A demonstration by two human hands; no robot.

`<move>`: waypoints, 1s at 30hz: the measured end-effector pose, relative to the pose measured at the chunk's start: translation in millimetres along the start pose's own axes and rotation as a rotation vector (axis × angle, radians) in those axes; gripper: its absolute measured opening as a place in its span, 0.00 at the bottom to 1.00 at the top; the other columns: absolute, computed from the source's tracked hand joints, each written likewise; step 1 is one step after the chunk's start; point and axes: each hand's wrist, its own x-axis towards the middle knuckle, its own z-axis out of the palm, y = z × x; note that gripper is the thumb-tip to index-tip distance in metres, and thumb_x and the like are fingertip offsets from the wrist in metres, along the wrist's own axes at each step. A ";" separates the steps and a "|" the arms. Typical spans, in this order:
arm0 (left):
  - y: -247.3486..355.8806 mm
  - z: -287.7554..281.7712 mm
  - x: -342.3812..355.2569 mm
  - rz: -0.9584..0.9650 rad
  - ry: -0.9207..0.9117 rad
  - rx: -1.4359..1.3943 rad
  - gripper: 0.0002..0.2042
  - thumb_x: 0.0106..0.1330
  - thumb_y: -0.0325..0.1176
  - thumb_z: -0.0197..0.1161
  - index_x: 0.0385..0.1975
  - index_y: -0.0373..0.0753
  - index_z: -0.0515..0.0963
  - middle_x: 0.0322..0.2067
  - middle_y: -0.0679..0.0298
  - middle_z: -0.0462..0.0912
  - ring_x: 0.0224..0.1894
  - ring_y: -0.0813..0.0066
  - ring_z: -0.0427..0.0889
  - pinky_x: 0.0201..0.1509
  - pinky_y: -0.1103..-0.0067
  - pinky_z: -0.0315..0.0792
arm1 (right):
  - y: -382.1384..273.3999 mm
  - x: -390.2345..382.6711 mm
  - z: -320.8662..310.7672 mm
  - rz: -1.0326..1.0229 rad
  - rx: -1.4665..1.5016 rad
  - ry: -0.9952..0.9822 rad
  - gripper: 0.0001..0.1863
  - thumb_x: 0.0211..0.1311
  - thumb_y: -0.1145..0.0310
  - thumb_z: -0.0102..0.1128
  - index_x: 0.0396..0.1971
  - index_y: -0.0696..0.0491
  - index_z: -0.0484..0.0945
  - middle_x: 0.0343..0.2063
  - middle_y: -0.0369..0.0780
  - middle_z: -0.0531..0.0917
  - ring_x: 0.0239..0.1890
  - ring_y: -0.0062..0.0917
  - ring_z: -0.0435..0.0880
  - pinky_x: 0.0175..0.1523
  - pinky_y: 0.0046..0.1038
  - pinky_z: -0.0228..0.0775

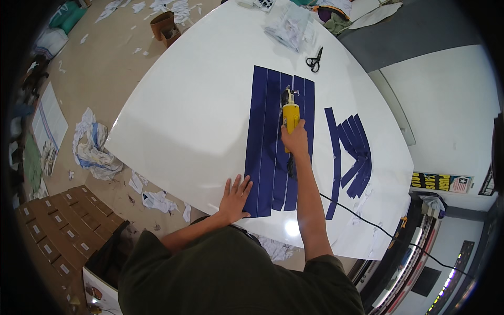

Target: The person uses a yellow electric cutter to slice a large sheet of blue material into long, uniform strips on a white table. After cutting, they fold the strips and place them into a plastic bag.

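Observation:
Navy blue fabric (258, 131) lies on the white table (184, 105), marked with pale lengthwise lines and parted into strips on its right side. My right hand (295, 139) is wrapped round a yellow handheld electric fabric cutter (291, 113). The cutter's head rests over the upper part of the fabric, between strips. My left hand (235, 199) lies flat with fingers spread at the fabric's lower left edge. To the right are a separate long navy strip (333, 163) and a fanned bunch of navy strips (359, 152).
Black scissors (314, 60) and a clear plastic bag (289, 29) lie toward the far end of the table. A black power cord (367, 222) runs off to the right. Brown boxes (63, 226) are stacked at lower left, and scraps (160, 202) litter the floor.

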 end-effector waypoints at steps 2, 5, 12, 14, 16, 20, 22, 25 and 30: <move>0.6 -1.8 -0.6 -0.004 -0.006 0.000 0.62 0.48 0.62 0.75 0.78 0.38 0.46 0.79 0.55 0.41 0.80 0.48 0.36 0.79 0.47 0.31 | -5.0 9.4 -0.7 -0.002 -0.006 0.000 0.36 0.61 0.53 0.64 0.55 0.64 0.60 0.42 0.67 0.81 0.45 0.62 0.83 0.51 0.51 0.78; 0.2 -2.4 -1.2 -0.002 0.007 -0.011 0.62 0.48 0.62 0.76 0.78 0.38 0.46 0.79 0.55 0.42 0.80 0.48 0.36 0.80 0.48 0.31 | -10.8 23.3 -3.4 -0.012 -0.005 -0.003 0.36 0.61 0.53 0.64 0.55 0.64 0.60 0.42 0.68 0.81 0.46 0.62 0.83 0.51 0.51 0.78; -0.1 -2.2 -3.0 0.002 0.025 -0.038 0.62 0.47 0.60 0.77 0.77 0.38 0.47 0.78 0.55 0.43 0.80 0.48 0.38 0.80 0.48 0.33 | -22.2 52.0 -6.9 -0.028 0.032 -0.008 0.35 0.61 0.53 0.64 0.54 0.64 0.60 0.42 0.68 0.81 0.46 0.62 0.84 0.51 0.50 0.79; -0.4 -4.3 -1.9 0.003 0.021 -0.034 0.61 0.47 0.60 0.77 0.77 0.38 0.47 0.78 0.55 0.43 0.80 0.48 0.39 0.79 0.48 0.33 | -22.9 61.9 -5.6 -0.032 0.033 -0.007 0.35 0.61 0.53 0.64 0.54 0.64 0.60 0.42 0.68 0.81 0.46 0.62 0.84 0.51 0.49 0.79; 0.0 -7.1 -1.1 0.001 0.012 -0.030 0.61 0.47 0.60 0.76 0.77 0.38 0.48 0.78 0.55 0.43 0.80 0.48 0.39 0.79 0.48 0.33 | -24.9 70.5 -5.1 -0.032 0.025 -0.004 0.35 0.60 0.53 0.64 0.54 0.64 0.60 0.42 0.68 0.81 0.46 0.62 0.84 0.51 0.49 0.79; -0.5 -5.5 -1.5 -0.001 0.013 -0.029 0.61 0.47 0.61 0.76 0.77 0.39 0.47 0.79 0.55 0.42 0.80 0.49 0.38 0.80 0.48 0.33 | -26.6 82.1 -4.9 -0.038 0.027 -0.006 0.36 0.60 0.53 0.65 0.54 0.65 0.60 0.42 0.68 0.81 0.46 0.62 0.84 0.51 0.49 0.79; 0.2 -4.6 -1.5 -0.006 -0.004 -0.014 0.62 0.47 0.61 0.76 0.78 0.39 0.47 0.79 0.56 0.42 0.80 0.49 0.37 0.80 0.48 0.33 | -27.3 87.2 -3.9 -0.044 0.027 0.001 0.36 0.60 0.53 0.65 0.55 0.65 0.60 0.42 0.68 0.81 0.46 0.62 0.83 0.52 0.49 0.78; -0.1 -4.2 -1.7 -0.011 -0.008 -0.011 0.62 0.47 0.62 0.76 0.78 0.40 0.46 0.79 0.57 0.41 0.80 0.50 0.36 0.80 0.48 0.31 | -30.8 93.9 -4.3 -0.051 0.026 0.010 0.37 0.60 0.53 0.64 0.55 0.65 0.60 0.42 0.68 0.81 0.46 0.62 0.83 0.52 0.49 0.78; -0.2 -2.6 0.7 -0.023 -0.032 -0.011 0.62 0.48 0.62 0.75 0.78 0.41 0.45 0.79 0.57 0.39 0.80 0.50 0.35 0.80 0.48 0.29 | -38.5 98.6 -3.5 -0.024 0.039 0.014 0.37 0.59 0.52 0.64 0.56 0.65 0.60 0.42 0.68 0.81 0.47 0.62 0.83 0.53 0.49 0.78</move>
